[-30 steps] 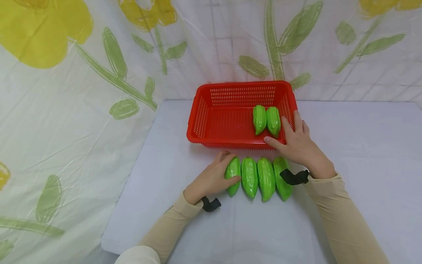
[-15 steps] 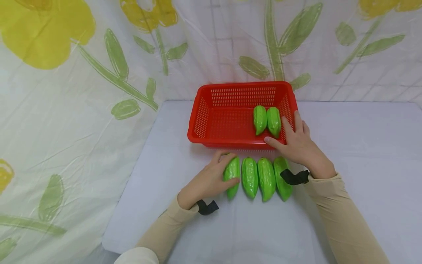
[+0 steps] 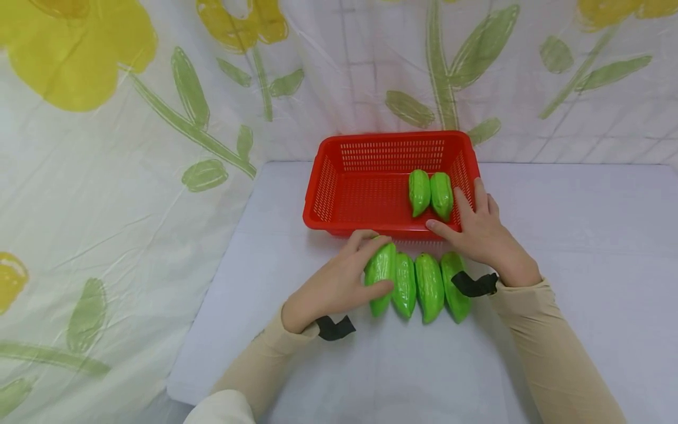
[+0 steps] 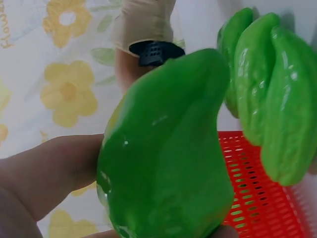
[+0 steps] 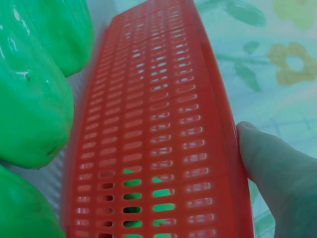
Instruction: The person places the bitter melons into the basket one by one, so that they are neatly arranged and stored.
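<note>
My left hand holds a glossy green ridged fruit by its sides, with the thumb on the near side and fingers over the far end. In the left wrist view this fruit fills the middle. Three similar fruits lie side by side just right of it. My right hand rests on the near right corner of the red basket, fingers spread. Its thumb touches the rim in the right wrist view. Two more green fruits lie inside the basket, at the right.
A white table carries everything. Behind it and to the left hangs a pale flowered cloth. A black strap piece sticks out at each wrist, the right one over the rightmost fruit.
My left hand first shifts the leftmost fruit slightly left, then brings it up and right, so it now overlaps the neighbouring fruit in the head view. The right hand stays on the basket.
</note>
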Available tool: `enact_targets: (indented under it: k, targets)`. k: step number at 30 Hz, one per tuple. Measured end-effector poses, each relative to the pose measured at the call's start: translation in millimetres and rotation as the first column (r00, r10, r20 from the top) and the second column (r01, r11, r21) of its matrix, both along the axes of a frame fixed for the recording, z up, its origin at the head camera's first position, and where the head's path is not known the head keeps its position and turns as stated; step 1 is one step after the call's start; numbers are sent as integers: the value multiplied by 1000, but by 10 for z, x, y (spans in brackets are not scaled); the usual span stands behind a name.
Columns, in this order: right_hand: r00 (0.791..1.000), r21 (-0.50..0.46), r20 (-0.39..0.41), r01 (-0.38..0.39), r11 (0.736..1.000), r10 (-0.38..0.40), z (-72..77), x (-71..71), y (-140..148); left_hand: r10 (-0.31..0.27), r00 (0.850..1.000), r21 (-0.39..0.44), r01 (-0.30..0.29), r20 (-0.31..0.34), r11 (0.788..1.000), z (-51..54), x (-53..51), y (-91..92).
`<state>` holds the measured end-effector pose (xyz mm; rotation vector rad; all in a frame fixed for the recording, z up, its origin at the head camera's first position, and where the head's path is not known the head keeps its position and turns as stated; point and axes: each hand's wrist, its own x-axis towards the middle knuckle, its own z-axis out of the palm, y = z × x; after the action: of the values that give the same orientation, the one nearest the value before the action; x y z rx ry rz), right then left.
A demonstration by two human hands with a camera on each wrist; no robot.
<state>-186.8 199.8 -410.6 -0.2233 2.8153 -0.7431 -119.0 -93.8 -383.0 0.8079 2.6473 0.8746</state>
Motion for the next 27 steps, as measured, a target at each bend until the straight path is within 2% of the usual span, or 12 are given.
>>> enact_targets:
  k: [4,9,14,22,27]
  targets:
    - [1000,3,-1,1,1000,-1,-3,-4,5,-11,1000,11,11,-24,1000,130,-94,68]
    - [1000,2,2,-4,1000,4,0,-8,2,-5,999,18,5,-41,1000,240,-222,130]
    - [1000,1,4,-3,1000,3,2,-14,4,8,997,16,-6,-79,1000,329,-342,174]
    - [1000,-1,8,-1,1000,1,-1,-16,2,16,997,-1,-16,-80,1000,457,-490,227]
    - [1000,5,5,-3,1000,3,3,-17,3,-3,994,-21,1,-107,1000,545,-570,267]
